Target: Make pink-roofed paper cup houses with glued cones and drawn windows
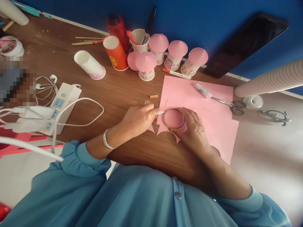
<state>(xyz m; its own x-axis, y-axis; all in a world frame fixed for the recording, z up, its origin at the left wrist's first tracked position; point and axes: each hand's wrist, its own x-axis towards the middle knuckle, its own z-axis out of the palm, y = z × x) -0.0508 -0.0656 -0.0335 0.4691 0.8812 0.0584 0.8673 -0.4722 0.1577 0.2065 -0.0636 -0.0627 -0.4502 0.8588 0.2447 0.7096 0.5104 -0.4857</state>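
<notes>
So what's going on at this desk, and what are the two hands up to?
The right hand steadies a thin ring on pink paper. The left hand pinches a slim white-tipped object, probably a pen, with its tip close to the ring's left edge. Curved cuts mark the paper's near edge. Scissors lie partly on the paper, at the right, while several decorated paper cups with pink cone tops stand beyond it.
</notes>
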